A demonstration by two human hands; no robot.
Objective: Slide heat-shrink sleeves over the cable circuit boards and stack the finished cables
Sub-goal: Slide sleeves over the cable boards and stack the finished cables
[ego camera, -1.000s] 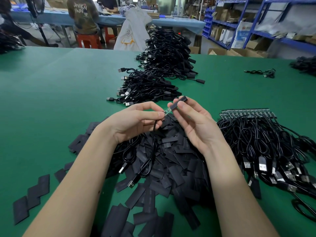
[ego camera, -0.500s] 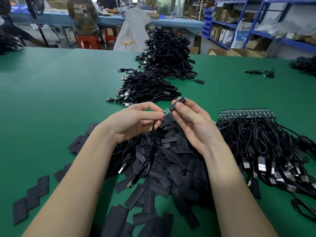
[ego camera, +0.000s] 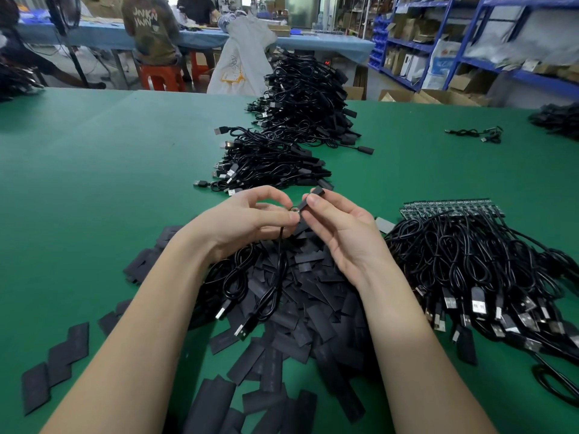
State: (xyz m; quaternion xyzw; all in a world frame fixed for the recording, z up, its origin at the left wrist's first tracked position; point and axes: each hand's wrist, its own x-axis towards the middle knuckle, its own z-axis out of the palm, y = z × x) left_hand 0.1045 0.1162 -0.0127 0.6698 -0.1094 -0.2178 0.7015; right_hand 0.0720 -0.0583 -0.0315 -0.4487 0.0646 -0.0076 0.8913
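We find the table (ego camera: 94, 183) covered in matt green cloth-like felt. The loose sleeves (ego camera: 300, 324) look matt black, flat and smooth. The cables (ego camera: 470, 261) show glossy black plastic jackets, with bright metal plug shells (ego camera: 477, 305) that reflect light.
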